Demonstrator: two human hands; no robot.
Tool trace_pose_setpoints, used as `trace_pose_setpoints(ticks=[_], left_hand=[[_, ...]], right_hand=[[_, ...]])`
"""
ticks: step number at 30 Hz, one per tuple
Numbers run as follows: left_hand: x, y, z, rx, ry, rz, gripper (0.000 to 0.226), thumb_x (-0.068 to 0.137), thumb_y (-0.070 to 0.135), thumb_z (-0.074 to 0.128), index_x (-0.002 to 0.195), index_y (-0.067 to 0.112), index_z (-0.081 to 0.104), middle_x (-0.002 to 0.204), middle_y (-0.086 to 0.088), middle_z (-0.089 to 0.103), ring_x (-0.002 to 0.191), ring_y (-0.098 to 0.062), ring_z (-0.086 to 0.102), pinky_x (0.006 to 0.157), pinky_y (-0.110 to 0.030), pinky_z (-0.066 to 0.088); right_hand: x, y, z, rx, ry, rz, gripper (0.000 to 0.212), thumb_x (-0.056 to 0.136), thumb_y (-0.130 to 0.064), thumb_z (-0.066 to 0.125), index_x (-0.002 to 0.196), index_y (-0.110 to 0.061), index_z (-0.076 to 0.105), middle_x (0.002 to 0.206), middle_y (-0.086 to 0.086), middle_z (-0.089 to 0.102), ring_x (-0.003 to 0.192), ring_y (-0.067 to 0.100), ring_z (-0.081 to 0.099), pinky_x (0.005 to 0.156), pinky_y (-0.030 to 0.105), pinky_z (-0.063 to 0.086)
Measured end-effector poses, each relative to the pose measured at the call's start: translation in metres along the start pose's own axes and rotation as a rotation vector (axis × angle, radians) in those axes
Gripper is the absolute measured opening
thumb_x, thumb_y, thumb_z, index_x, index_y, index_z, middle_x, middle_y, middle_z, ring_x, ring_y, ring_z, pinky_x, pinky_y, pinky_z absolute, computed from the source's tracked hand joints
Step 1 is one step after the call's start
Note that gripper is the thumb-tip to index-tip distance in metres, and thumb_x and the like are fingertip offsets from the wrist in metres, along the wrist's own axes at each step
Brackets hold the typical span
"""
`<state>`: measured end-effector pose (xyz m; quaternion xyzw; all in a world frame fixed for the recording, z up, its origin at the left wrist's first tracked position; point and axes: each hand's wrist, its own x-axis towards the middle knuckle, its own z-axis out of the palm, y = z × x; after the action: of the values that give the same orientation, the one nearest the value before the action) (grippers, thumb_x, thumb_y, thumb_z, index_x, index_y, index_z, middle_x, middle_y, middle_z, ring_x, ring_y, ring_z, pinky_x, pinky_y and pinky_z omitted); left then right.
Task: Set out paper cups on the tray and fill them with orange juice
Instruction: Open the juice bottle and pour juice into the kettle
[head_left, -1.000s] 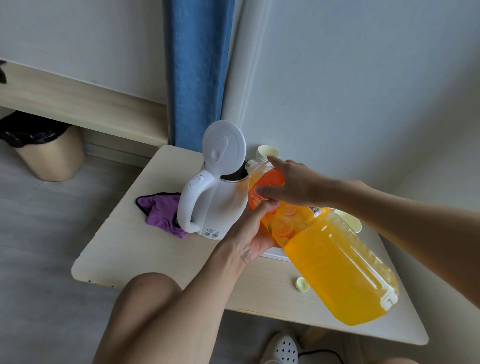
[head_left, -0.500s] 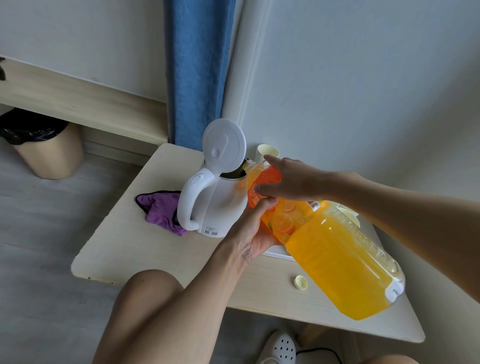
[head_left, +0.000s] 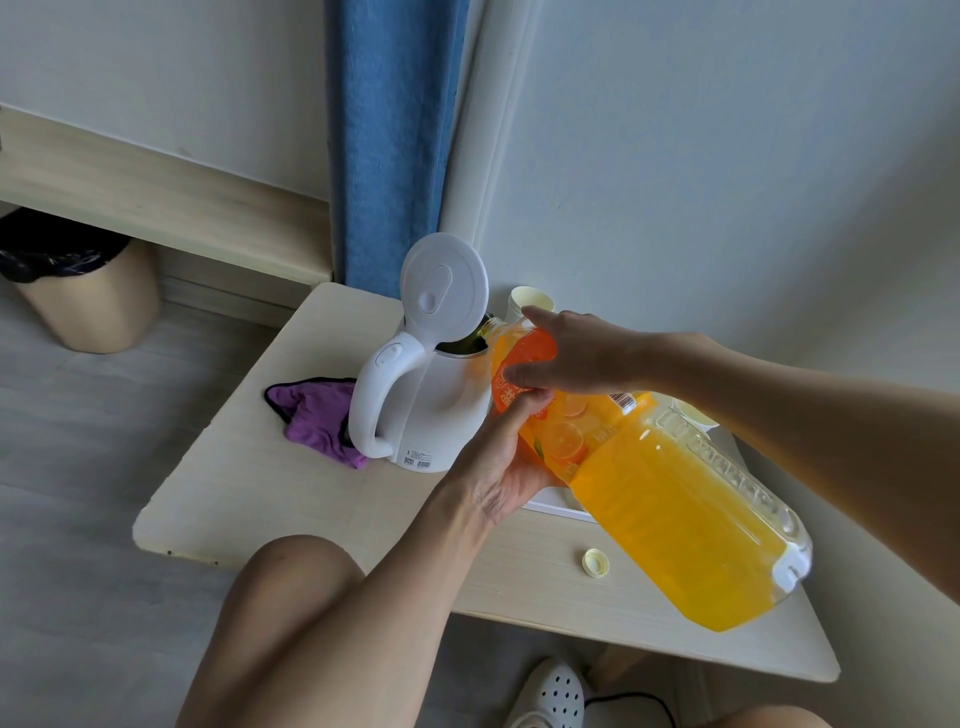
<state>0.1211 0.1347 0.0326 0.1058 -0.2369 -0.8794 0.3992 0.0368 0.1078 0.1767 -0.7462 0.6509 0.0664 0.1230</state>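
A large clear bottle of orange juice (head_left: 680, 514) is tilted steeply, its open mouth over the open top of a white electric kettle (head_left: 436, 405) with its lid flipped up. My left hand (head_left: 506, 462) grips the bottle's neck from below. My right hand (head_left: 571, 353) holds the orange-labelled shoulder from above. A paper cup (head_left: 530, 300) stands behind the kettle. Another cup's rim (head_left: 693, 413) shows behind the bottle. A white tray (head_left: 558, 506) peeks out under the bottle, mostly hidden.
The yellow bottle cap (head_left: 595, 563) lies on the light wooden table (head_left: 270, 493) near the front edge. A purple cloth (head_left: 317, 415) lies left of the kettle. A blue curtain (head_left: 389, 140) hangs behind. A bin (head_left: 83, 296) stands on the floor at left.
The bottle's base has risen slightly, so the tilt toward the kettle is steeper. Both hands keep their hold.
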Motion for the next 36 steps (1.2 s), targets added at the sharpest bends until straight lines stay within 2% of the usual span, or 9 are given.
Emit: trace_pose_setpoints(ticks=[9, 18, 23, 31, 36], left_hand=[[0.0021, -0.0001, 0.0003, -0.011, -0.014, 0.008, 0.099, 0.073, 0.033, 0.091, 0.156, 0.019, 0.038, 0.142, -0.024, 0.059, 0.121, -0.041, 0.065, 0.086, -0.062, 0.056], [0.0024, -0.0002, 0.0005, -0.007, -0.018, 0.01, 0.097, 0.075, 0.032, 0.09, 0.156, 0.02, 0.038, 0.145, -0.024, 0.056, 0.125, -0.042, 0.062, 0.089, -0.063, 0.054], [0.002, 0.0006, 0.0021, -0.006, -0.013, 0.024, 0.096, 0.075, 0.032, 0.089, 0.156, 0.019, 0.039, 0.142, -0.024, 0.059, 0.122, -0.041, 0.064, 0.086, -0.062, 0.055], [0.0036, 0.0014, 0.0002, 0.017, -0.02, 0.036, 0.094, 0.079, 0.034, 0.086, 0.157, 0.02, 0.036, 0.151, -0.025, 0.05, 0.134, -0.046, 0.053, 0.092, -0.066, 0.052], [0.0044, 0.0008, 0.0012, 0.003, -0.008, 0.034, 0.098, 0.074, 0.035, 0.09, 0.156, 0.021, 0.039, 0.15, -0.024, 0.052, 0.133, -0.045, 0.055, 0.092, -0.066, 0.052]], right_hand=[[0.0012, -0.0004, -0.0022, -0.018, -0.01, -0.007, 0.078, 0.092, -0.055, 0.058, 0.155, -0.025, 0.022, 0.145, 0.008, 0.048, 0.125, 0.032, 0.053, 0.088, 0.038, 0.052], [0.0001, -0.0007, -0.0031, -0.022, -0.011, -0.013, 0.077, 0.093, -0.055, 0.057, 0.154, -0.025, 0.021, 0.145, 0.007, 0.049, 0.125, 0.031, 0.054, 0.086, 0.035, 0.051], [0.0011, -0.0001, -0.0047, -0.029, -0.011, -0.017, 0.077, 0.093, -0.055, 0.057, 0.154, -0.025, 0.022, 0.143, 0.007, 0.05, 0.123, 0.031, 0.055, 0.082, 0.034, 0.051], [0.0035, -0.001, -0.0058, -0.043, -0.019, -0.019, 0.081, 0.091, -0.059, 0.057, 0.155, -0.026, 0.02, 0.143, 0.007, 0.051, 0.124, 0.031, 0.054, 0.08, 0.032, 0.048], [0.0034, -0.0016, -0.0077, -0.053, -0.035, -0.017, 0.081, 0.091, -0.059, 0.056, 0.155, -0.025, 0.019, 0.143, 0.008, 0.05, 0.124, 0.031, 0.054, 0.08, 0.032, 0.047]])
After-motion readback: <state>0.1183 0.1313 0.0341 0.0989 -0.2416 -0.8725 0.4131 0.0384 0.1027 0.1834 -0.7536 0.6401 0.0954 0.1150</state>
